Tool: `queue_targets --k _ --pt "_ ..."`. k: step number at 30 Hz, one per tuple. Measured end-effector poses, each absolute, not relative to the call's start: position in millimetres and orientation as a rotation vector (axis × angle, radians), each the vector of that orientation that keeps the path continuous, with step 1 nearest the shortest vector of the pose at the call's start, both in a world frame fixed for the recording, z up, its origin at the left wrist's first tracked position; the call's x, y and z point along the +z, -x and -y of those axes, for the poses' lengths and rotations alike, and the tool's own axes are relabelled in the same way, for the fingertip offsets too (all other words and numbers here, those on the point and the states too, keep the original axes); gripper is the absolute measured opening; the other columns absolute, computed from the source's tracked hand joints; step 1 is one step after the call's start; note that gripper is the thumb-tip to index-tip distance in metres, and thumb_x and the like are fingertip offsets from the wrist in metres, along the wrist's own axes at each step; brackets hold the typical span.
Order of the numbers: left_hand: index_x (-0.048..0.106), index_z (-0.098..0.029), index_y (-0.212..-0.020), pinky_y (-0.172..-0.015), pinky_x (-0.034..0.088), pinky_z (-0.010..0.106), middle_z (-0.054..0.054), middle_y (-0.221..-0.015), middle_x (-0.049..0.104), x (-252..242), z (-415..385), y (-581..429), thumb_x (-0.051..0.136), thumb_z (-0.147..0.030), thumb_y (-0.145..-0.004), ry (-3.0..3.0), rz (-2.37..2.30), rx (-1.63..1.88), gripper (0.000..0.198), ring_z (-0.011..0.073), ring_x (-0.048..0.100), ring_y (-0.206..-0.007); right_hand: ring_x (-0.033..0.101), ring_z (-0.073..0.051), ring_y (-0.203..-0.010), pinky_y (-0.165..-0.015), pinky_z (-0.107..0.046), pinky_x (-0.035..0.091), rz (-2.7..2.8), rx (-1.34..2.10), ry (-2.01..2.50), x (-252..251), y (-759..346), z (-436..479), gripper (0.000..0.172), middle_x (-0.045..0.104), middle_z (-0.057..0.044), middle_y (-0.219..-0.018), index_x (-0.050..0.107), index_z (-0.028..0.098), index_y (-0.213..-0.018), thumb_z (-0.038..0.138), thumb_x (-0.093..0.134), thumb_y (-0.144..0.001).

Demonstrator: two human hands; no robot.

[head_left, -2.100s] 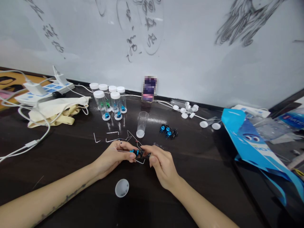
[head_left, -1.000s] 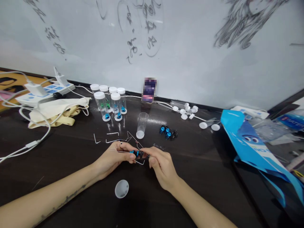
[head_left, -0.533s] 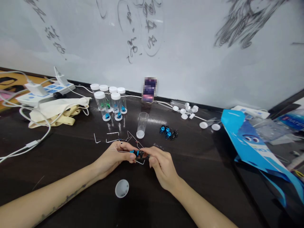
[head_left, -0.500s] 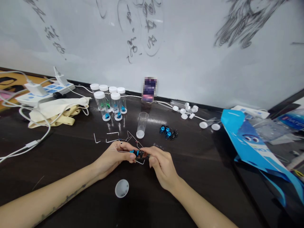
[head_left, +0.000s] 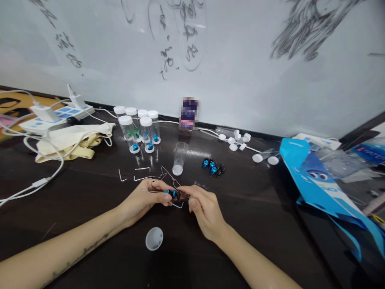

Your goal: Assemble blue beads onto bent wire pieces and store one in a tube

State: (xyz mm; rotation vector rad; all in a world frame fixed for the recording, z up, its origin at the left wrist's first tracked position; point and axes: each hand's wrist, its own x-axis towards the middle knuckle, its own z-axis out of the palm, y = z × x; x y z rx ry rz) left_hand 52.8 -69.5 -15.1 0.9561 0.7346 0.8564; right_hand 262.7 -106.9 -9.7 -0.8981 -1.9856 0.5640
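My left hand [head_left: 146, 200] pinches a small blue-and-black part [head_left: 173, 194] between thumb and fingers; thin wires stick out along that hand. At the part's right end is my right hand [head_left: 207, 210], index finger touching it and thumb bent in. Whatever lies between those fingers is mostly hidden, with only a thin line showing. Below the part, the silver bent end of an L-shaped hex key [head_left: 179, 205] pokes out. Loose bent wire [head_left: 168, 172] lies just beyond my hands. Other L-shaped hex keys [head_left: 142, 178] rest to the left. Nearer me stands a small white cup [head_left: 154, 239] with tiny dark pieces inside.
An uncapped clear tube [head_left: 180, 154] stands ahead, near several blue and black parts [head_left: 213, 166]. White-capped tubes [head_left: 132, 134] holding coloured parts are at back left. White caps [head_left: 234, 140] lie at back right. Cables and cloth [head_left: 72, 138] occupy the left, a blue bag [head_left: 315, 176] the right.
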Motion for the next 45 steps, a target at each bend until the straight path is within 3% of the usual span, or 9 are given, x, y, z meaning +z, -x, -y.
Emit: queue_targets --k 39,45 --pt "0.079 -0.014 -0.078 -0.058 0.05 0.016 0.003 -0.064 0.074 -14.0 69.6 -54.3 0.084 -0.015 -0.063 -0.951 -0.719 0.855 0.016 0.01 0.064 -0.058 0.06 -0.017 -0.074 -0.07 -0.03 0.045 1.978 0.581 0.88 -10.4 -262.8 107.0 0.044 0.063 -0.006 -0.083 0.061 0.017 -0.121 0.043 0.03 -0.103" --pt "0.079 -0.014 -0.079 -0.058 0.051 0.016 0.002 -0.064 0.074 -15.0 70.5 -53.2 0.084 -0.014 -0.064 -0.953 -0.713 0.855 0.016 0.0096 0.064 -0.058 0.056 -0.015 -0.068 -0.067 -0.028 0.043 2.0 0.631 0.961 -10.9 -262.3 106.6 0.041 0.063 -0.005 -0.086 0.063 0.017 -0.109 0.042 0.031 -0.103"
